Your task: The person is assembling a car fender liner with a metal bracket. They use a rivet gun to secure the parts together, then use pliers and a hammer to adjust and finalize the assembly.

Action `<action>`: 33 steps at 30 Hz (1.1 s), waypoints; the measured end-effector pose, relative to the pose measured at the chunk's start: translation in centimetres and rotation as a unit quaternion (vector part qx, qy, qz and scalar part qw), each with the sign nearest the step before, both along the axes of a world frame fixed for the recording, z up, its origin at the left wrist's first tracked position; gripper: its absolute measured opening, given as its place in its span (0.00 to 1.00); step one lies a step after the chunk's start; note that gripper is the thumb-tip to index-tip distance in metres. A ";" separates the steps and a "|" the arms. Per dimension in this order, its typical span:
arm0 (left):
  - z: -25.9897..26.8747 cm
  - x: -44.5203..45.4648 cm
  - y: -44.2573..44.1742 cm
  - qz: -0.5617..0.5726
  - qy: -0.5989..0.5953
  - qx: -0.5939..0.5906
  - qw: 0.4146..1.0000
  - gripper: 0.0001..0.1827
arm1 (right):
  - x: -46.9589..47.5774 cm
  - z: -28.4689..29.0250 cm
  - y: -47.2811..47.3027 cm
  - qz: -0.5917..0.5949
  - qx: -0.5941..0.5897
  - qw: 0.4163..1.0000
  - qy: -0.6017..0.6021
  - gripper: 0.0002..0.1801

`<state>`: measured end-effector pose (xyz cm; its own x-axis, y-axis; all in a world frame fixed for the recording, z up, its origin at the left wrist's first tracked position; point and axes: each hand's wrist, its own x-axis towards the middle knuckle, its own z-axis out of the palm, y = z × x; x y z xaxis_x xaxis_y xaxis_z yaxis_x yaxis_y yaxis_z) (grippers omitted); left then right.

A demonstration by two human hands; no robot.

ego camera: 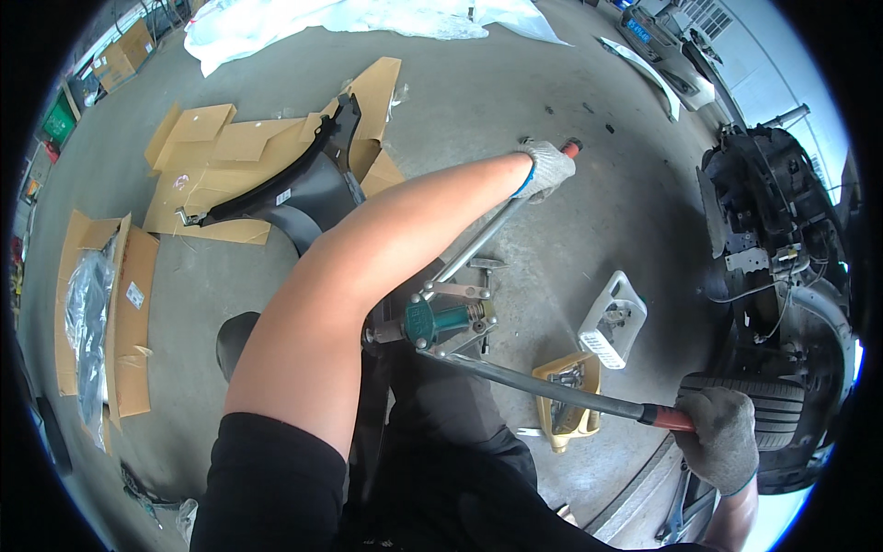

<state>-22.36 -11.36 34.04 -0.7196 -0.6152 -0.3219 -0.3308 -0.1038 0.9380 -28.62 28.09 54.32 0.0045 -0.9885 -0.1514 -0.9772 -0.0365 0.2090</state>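
Observation:
A large hand-operated riveting tool (441,322) with a green head and two long grey metal handles lies across in front of me. My left hand (548,168), in a grey knit glove, is closed around the red grip of the upper handle. The red grip of the lower handle is in my gloved right hand (717,431), at the lower right. Both handles are spread wide apart. At the head's left end, the nose meets a dark part near my legs; my left forearm partly hides that spot. A black car fender (310,190) lies on flattened cardboard (241,141) beyond my left arm.
A hammer (488,265) lies on the floor beyond the tool head. Right of it are a cut white plastic jug (629,317) and a yellow container (594,407) with metal parts. A partly dismantled car (772,276) with a tyre stands at right. An open carton (131,331) stands left.

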 end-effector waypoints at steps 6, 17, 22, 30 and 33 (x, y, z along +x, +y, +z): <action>-1.8 -1.6 2.1 0.022 -0.085 -0.111 0.990 0.20 | -0.8 -2.6 0.2 -0.014 -0.047 0.998 -0.040 0.13; 0.6 -0.9 3.4 -0.031 -0.134 -0.255 0.957 0.28 | -2.2 -2.0 -2.2 0.042 -0.085 0.995 -0.006 0.13; 3.8 0.0 8.8 -0.088 -0.131 -0.251 0.955 0.17 | -3.6 -3.3 -3.2 0.037 -0.066 0.997 -0.033 0.13; 7.5 -1.1 16.3 -0.180 -0.023 -0.278 0.943 0.16 | -5.3 -6.7 -5.8 0.091 -0.111 0.990 0.005 0.13; 7.9 -1.6 16.6 -0.259 0.037 -0.303 0.916 0.20 | -5.7 -5.4 -5.7 0.109 -0.136 0.985 0.003 0.15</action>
